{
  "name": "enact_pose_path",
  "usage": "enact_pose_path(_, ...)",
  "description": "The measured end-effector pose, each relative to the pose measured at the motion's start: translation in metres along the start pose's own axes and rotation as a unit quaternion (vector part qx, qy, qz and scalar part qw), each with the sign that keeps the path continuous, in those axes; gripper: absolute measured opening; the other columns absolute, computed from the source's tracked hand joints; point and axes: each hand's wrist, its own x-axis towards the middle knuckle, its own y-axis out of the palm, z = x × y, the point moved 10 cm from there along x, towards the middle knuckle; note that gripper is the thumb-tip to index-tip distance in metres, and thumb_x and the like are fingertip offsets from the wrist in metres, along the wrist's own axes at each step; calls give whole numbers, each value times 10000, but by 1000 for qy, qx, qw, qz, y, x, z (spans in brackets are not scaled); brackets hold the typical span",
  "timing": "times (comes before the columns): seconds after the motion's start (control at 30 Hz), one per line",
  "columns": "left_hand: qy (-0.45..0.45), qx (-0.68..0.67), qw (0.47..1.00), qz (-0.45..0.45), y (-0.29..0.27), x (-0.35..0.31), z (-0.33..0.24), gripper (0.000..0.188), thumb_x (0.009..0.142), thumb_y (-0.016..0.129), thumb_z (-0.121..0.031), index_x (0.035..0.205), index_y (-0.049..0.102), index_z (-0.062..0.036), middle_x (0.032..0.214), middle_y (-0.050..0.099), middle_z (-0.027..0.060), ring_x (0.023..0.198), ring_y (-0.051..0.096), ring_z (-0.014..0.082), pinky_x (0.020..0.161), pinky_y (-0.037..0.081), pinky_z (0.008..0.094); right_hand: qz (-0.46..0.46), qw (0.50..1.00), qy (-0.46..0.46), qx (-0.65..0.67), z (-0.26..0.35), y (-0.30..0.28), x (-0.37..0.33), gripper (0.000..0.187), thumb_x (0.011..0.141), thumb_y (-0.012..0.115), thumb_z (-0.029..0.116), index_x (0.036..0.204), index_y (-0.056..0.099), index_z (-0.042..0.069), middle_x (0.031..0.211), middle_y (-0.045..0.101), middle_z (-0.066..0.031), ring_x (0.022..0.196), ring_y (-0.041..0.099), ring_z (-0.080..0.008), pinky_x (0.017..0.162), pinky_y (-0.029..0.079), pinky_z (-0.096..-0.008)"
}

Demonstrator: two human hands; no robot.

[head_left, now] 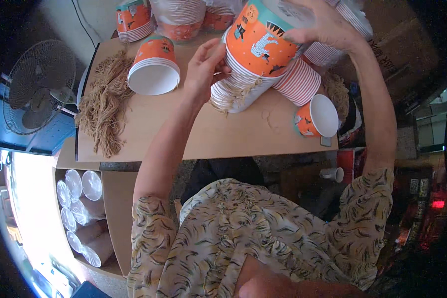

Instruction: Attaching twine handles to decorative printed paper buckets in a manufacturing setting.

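Between your left fingers (216, 59) and right fingers (299, 35): the stack (256, 52), leaning over the tabletop (223, 136). Right ones spread wide, holding its upper end, thumb on the orange wall. Left ones half curled at its left edge; can't tell whether they pinch anything. Below the left fingers, twine (239, 93) across the white rims. Slack there could let it slip; a loosened right hold could tip the stack into the cup (320, 117) below your right fingers.
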Motion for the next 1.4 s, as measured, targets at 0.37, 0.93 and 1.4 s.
enact_pose_path(0.37, 81, 3, 995, -64, -42, -6, -7, 471, 978, 715, -241, 1392, 583, -59, 1039, 675, 34, 859, 668, 141, 808, 563, 307, -223, 962, -93, -129, 8, 2, -25, 836, 752, 877, 354, 1431, 541, 2, 1456, 553, -184, 1330, 545, -308, 1115, 456, -422)
enact_pose_path(0.93, 286, 370, 762, -449, -282, -60, -42, 230, 868, 830, -113, 874, 615, -33, 752, 559, -21, 724, 532, 100, 686, 481, 267, -283, 942, 9, 182, 19, 322, 93, 212, 951, 657, 132, 1076, 518, 33, 1014, 623, -223, 928, 632, -460, 749, 517, -539)
enact_pose_path(1.4, 215, 384, 791, -424, -271, -69, -41, 204, 857, 812, -135, 903, 649, -22, 731, 649, 31, 671, 576, 103, 672, 506, 283, -307, 941, 68, 126, 7, 333, 101, 157, 864, 645, 114, 922, 542, 10, 848, 645, -271, 820, 661, -480, 687, 512, -559)
